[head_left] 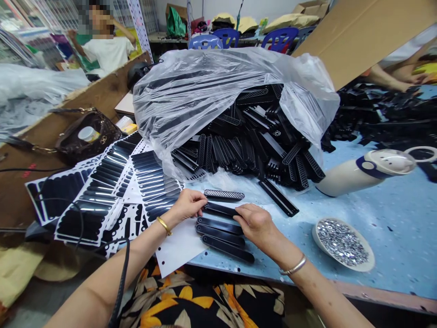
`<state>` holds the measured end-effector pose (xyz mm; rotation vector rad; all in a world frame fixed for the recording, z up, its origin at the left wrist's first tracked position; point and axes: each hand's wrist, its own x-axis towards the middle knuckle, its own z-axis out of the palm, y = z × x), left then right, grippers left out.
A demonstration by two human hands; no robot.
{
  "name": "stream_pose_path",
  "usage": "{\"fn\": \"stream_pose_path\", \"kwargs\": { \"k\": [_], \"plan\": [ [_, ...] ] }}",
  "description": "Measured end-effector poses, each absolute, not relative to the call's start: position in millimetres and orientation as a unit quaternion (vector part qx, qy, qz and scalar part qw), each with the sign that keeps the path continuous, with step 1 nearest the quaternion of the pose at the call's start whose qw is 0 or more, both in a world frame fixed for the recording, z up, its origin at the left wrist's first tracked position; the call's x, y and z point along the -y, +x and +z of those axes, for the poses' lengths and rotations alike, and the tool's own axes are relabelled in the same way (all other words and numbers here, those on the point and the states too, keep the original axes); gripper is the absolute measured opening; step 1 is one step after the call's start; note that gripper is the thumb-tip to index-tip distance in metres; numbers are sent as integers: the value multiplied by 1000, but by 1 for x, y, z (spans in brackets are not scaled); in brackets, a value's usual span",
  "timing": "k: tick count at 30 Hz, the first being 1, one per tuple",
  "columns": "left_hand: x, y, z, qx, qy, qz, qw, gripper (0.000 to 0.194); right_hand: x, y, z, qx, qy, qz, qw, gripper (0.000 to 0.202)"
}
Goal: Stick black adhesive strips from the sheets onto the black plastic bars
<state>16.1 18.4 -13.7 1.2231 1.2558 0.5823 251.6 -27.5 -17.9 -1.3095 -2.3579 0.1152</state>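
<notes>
A long black strip [221,210] with rounded ends lies between my two hands. My left hand [189,203] pinches its left end, and the fingers of my right hand [254,222] are closed at its right end. Just in front of it, several similar smooth black strips [227,248] rest side by side on the table. Behind it lies a black piece with a patterned face [224,195]. Left of my hands, sheets of glossy black stickers [155,175] overlap on white backing. Under my left wrist is a white sheet [180,248].
A clear plastic bag [191,91] spills many black plastic pieces [235,150] onto the blue table. To the right are a bowl of small shiny bits [343,241] and a beige bottle [362,175] on its side. A brown handbag [85,136] sits left; other people work beyond.
</notes>
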Motion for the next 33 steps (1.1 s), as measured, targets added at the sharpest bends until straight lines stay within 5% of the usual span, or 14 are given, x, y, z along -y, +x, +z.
{"fn": "stream_pose_path", "kwargs": {
  "k": [12, 33],
  "plan": [
    [-19, 14, -19, -553, 516, 256, 602, 10, 29, 264, -30, 816, -474, 128, 305, 12],
    [-18, 15, -18, -557, 511, 267, 597, 11, 25, 271, -34, 785, -476, 239, 316, 16]
  ]
}}
